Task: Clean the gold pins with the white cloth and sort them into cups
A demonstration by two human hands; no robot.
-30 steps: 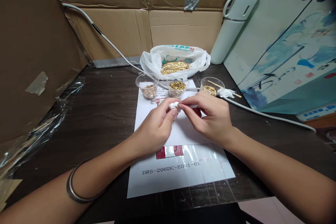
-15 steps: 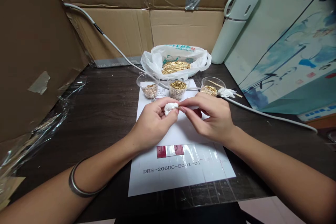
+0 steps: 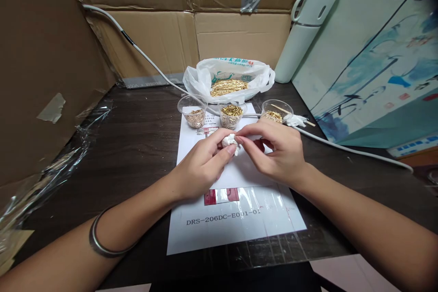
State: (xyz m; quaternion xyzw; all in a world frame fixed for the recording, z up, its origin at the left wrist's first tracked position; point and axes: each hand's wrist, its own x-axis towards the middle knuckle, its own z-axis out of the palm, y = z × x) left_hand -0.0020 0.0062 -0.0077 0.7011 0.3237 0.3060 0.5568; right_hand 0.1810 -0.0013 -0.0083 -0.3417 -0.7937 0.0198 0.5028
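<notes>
My left hand [image 3: 201,159] is closed around a crumpled white tissue [image 3: 232,142], the thumb resting on its near side. Thumb and forefinger of my right hand [image 3: 275,150] are pinched together at the tissue's right edge. Whatever lies between those fingertips is too small or hidden to make out. Both hands are above a printed white sheet [image 3: 212,237] on the dark table. Just beyond them stand a clear cup [image 3: 181,108] of small coppery pieces, a middle cup [image 3: 230,124] of gold-coloured pieces, and a right cup [image 3: 290,110] with more gold pieces.
A white plastic bag [image 3: 193,83] behind the cups holds many thin gold-coloured pins [image 3: 229,87]. Another crumpled tissue [image 3: 294,120] lies by the right cup. A grey cable [image 3: 342,147] crosses the table. A pale bottle [image 3: 297,45], a paper bag [image 3: 369,68] and cardboard [image 3: 147,45] surround the area.
The tissue has shifted slightly right and turned in my left hand, with a loose end now hanging down. My right fingertips remain at its right edge, moved a little right.
</notes>
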